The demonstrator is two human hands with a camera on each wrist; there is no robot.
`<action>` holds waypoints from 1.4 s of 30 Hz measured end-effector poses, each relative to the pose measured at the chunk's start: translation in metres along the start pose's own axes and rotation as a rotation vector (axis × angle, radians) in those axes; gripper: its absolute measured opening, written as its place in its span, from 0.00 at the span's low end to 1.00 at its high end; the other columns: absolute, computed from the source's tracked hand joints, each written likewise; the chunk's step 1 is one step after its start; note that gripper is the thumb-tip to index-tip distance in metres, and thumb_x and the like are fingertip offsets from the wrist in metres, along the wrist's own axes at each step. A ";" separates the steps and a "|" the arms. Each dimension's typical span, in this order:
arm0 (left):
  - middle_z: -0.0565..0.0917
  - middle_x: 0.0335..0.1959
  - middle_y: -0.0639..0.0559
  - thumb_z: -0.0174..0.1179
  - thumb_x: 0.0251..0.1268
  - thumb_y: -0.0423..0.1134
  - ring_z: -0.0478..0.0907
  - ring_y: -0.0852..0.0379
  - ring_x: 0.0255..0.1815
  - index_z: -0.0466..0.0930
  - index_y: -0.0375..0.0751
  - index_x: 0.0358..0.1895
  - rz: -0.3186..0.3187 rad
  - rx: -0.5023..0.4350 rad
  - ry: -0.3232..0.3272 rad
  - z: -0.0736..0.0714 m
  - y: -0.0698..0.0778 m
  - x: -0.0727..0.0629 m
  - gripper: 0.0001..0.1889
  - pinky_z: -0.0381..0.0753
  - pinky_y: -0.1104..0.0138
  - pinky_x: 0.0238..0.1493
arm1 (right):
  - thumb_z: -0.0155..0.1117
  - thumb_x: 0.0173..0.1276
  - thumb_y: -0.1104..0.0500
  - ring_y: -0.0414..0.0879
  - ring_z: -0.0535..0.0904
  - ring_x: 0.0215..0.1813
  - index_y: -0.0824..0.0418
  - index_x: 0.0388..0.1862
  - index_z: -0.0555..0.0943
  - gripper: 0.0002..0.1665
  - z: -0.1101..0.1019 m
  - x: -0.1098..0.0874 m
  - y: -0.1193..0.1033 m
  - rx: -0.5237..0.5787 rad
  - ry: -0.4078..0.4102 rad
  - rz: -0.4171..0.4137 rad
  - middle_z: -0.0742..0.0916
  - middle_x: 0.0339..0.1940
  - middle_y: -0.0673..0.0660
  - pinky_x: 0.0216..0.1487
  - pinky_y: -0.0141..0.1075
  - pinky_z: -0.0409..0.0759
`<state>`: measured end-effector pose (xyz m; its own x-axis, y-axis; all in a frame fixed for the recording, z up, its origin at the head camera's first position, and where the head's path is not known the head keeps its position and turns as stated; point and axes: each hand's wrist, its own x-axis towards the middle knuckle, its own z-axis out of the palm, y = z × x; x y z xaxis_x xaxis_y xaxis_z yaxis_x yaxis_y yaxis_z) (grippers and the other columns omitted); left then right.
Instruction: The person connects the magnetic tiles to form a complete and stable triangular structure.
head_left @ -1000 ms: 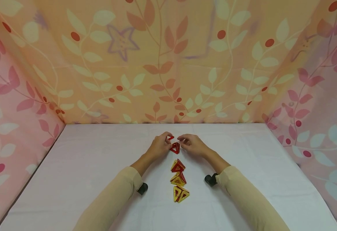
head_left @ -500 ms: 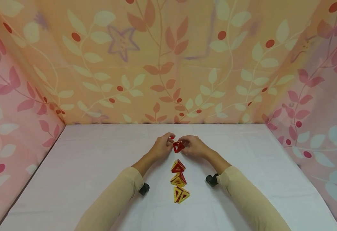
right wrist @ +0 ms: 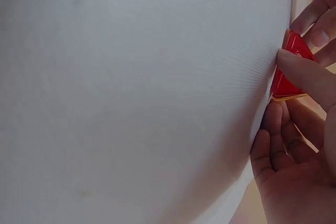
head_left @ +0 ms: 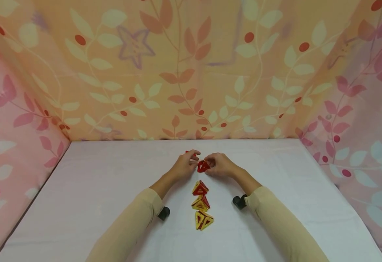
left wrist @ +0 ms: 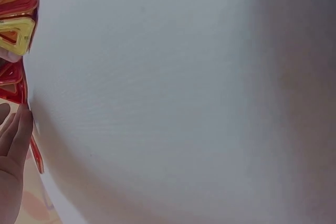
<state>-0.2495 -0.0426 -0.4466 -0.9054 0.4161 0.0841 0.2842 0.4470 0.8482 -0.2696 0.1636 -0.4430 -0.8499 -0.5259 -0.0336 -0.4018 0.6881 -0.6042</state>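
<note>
My right hand [head_left: 222, 165] holds a small pyramid [head_left: 203, 166] of red triangular magnetic tiles at the far middle of the white table. In the right wrist view, the thumb lies against the red pyramid [right wrist: 294, 74], the other fingers below it. My left hand [head_left: 183, 165] is just left of the pyramid, fingers mostly straight; whether they touch it is unclear. Behind those fingers, a loose red tile [head_left: 187, 151] shows in part. The left wrist view shows the red tile [left wrist: 37, 156] edge-on beyond the left fingers [left wrist: 18, 135].
Three tile pyramids line up toward me: a red-and-yellow one [head_left: 200, 188], a mostly yellow one [head_left: 201, 203] and the nearest yellow one [head_left: 204, 220]. A flowered curtain [head_left: 178, 91] stands behind the table [head_left: 96, 189].
The red pyramid has shifted a little right and turned, with my right hand now on it. The loose red tile, earlier at my left fingers, now shows behind them, farther left.
</note>
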 end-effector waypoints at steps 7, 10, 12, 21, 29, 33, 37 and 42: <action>0.84 0.50 0.36 0.58 0.67 0.22 0.84 0.46 0.51 0.73 0.32 0.63 -0.022 -0.005 0.118 -0.013 -0.003 0.009 0.21 0.83 0.58 0.51 | 0.77 0.58 0.61 0.45 0.77 0.40 0.67 0.54 0.82 0.25 -0.001 0.001 -0.002 0.023 -0.011 0.068 0.83 0.37 0.53 0.46 0.36 0.79; 0.85 0.48 0.38 0.57 0.66 0.22 0.84 0.47 0.49 0.76 0.33 0.61 -0.046 0.060 0.216 -0.022 -0.008 0.014 0.20 0.83 0.58 0.51 | 0.77 0.58 0.61 0.46 0.76 0.41 0.67 0.54 0.81 0.25 0.000 0.001 -0.003 0.037 -0.016 0.086 0.82 0.37 0.54 0.46 0.36 0.78; 0.86 0.48 0.38 0.57 0.65 0.21 0.83 0.46 0.51 0.77 0.34 0.60 -0.069 0.105 0.265 -0.027 -0.011 0.016 0.20 0.81 0.56 0.54 | 0.77 0.59 0.61 0.46 0.76 0.41 0.67 0.54 0.81 0.25 -0.001 0.000 -0.003 0.040 -0.023 0.092 0.82 0.37 0.54 0.47 0.36 0.78; 0.83 0.57 0.38 0.52 0.69 0.22 0.76 0.43 0.63 0.74 0.34 0.64 -0.074 0.136 0.152 -0.035 -0.018 0.023 0.22 0.74 0.54 0.64 | 0.78 0.58 0.61 0.46 0.77 0.42 0.67 0.54 0.81 0.26 -0.005 0.001 -0.005 0.045 -0.035 0.112 0.83 0.38 0.54 0.48 0.37 0.79; 0.85 0.55 0.45 0.58 0.69 0.25 0.78 0.48 0.61 0.77 0.39 0.63 -0.089 0.307 0.071 -0.028 -0.020 0.025 0.20 0.73 0.55 0.65 | 0.78 0.58 0.61 0.46 0.76 0.40 0.68 0.53 0.81 0.26 -0.003 0.005 -0.004 0.065 -0.048 0.085 0.82 0.37 0.54 0.46 0.36 0.79; 0.86 0.51 0.45 0.57 0.69 0.25 0.80 0.48 0.56 0.78 0.39 0.59 -0.089 0.324 0.084 -0.030 -0.022 0.023 0.17 0.76 0.56 0.61 | 0.78 0.58 0.61 0.46 0.76 0.41 0.67 0.54 0.81 0.26 -0.001 0.005 -0.004 0.068 -0.053 0.095 0.82 0.37 0.54 0.47 0.36 0.79; 0.86 0.46 0.46 0.56 0.69 0.24 0.81 0.49 0.50 0.80 0.38 0.55 -0.085 0.316 0.093 -0.032 -0.024 0.022 0.15 0.78 0.57 0.56 | 0.77 0.58 0.61 0.46 0.76 0.41 0.67 0.54 0.81 0.26 -0.002 0.004 -0.003 0.066 -0.047 0.094 0.82 0.37 0.54 0.47 0.36 0.79; 0.86 0.44 0.45 0.59 0.67 0.24 0.81 0.50 0.46 0.80 0.37 0.53 -0.068 0.319 0.082 -0.032 -0.026 0.019 0.14 0.79 0.58 0.55 | 0.77 0.58 0.61 0.46 0.76 0.41 0.67 0.54 0.81 0.25 -0.002 0.003 -0.003 0.056 -0.038 0.088 0.82 0.37 0.54 0.46 0.36 0.78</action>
<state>-0.2844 -0.0716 -0.4498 -0.9444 0.3176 0.0854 0.2947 0.7020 0.6483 -0.2721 0.1609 -0.4397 -0.8670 -0.4842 -0.1179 -0.3060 0.7040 -0.6409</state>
